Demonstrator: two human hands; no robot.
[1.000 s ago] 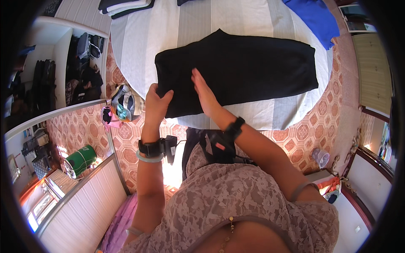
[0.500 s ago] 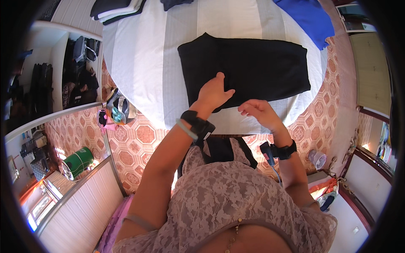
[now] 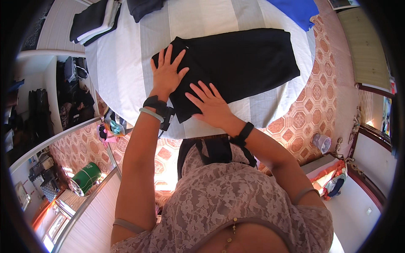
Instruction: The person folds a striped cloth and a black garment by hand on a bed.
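A black garment point(image 3: 244, 61), folded lengthwise like trousers or long shorts, lies flat across the striped white and grey tablecloth point(image 3: 120, 63). My left hand point(image 3: 166, 75) rests palm down with fingers spread on its left end, near the upper corner. Closer to me, my right hand point(image 3: 213, 109) lies flat on the lower left part of the cloth, fingers apart. Neither hand grips anything.
A stack of folded dark and white clothes point(image 3: 90, 23) sits at the table's far left, beside a dark grey garment point(image 3: 145, 9). Blue cloth point(image 3: 297, 12) hangs over the far right edge. An open wardrobe point(image 3: 55, 92) stands left; a small bin point(image 3: 322, 143) is right.
Both hands have come down flat with fingers spread, the left moving further left and away from me. The black garment now lies more slanted, and the view has shifted.
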